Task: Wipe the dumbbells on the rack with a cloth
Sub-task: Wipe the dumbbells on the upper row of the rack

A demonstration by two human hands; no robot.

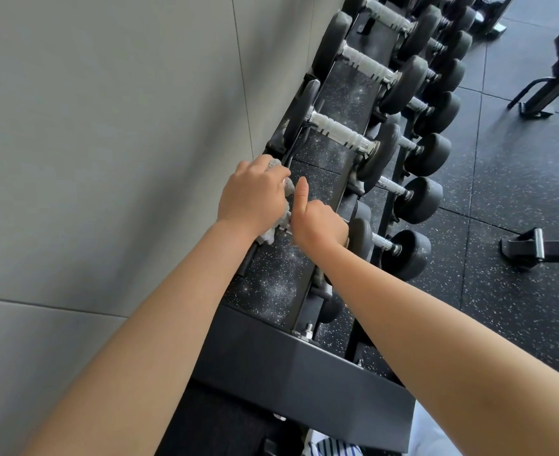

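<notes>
Along the grey wall [107, 126] the black rack [304, 383] carries rows of dumbbells [365, 64], and both bare forearms reach out over the near end of its top tier. The left grip [252, 199] sits knuckles-up, fingers curled round a grey cloth [267, 236] bunched on the nearest dumbbell's wall-side end. Just beside it, the right grip [317, 225] is wrapped round that dumbbell's handle [285, 228], thumb stuck out straight.

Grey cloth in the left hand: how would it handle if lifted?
Likely floppy: the grey cloth bunches and droops below the left hand. Probably light, since fingers alone gather it. Its nubby weave suggests it grips rather than slips.
</notes>
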